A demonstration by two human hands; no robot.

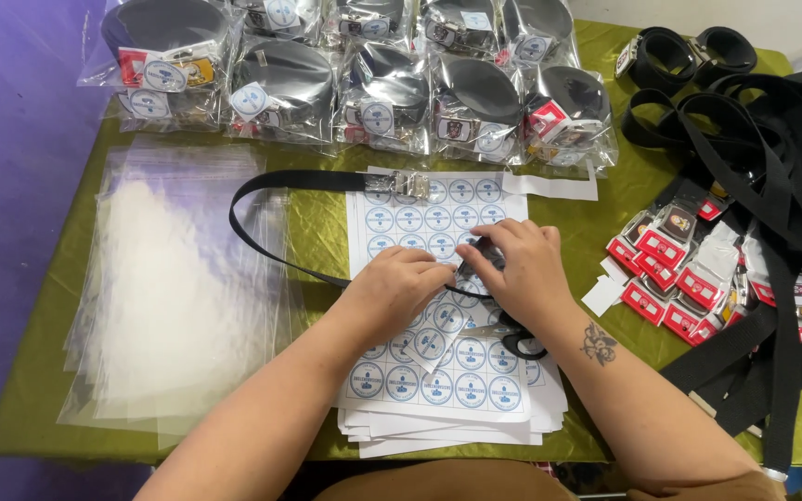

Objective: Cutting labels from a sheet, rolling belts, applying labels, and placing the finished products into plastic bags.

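We are working at a table under an olive-green cloth (605, 209), with a purple floor to its left. Our left hand (399, 283) and right hand (520, 264) are meeting over the top sticker sheet (438, 306), fingers curled together and pinching a section of black belt strap (276, 181) between them; the exact finger contact is hidden by the knuckles. The strap is looping out to the left and back to a metal buckle (399, 184) lying at the sheet's upper edge.

Judgement on technique: we are keeping the strap flat and taut between both hands, so that the coil stays even and no round sticker gets creased beneath.

Counts: one loose strap in hand; one stack of sticker sheets, sheet number not countable; one pair of black-handled scissors (517, 341) partly under our right wrist; one fan of clear bags (174, 278), too overlapped to count; roughly nine or ten bagged belts (378, 83) in two rows at the far edge; a tangle of unpacked belts (772, 176) at right; about ten red-and-white tags (661, 249), some hidden.
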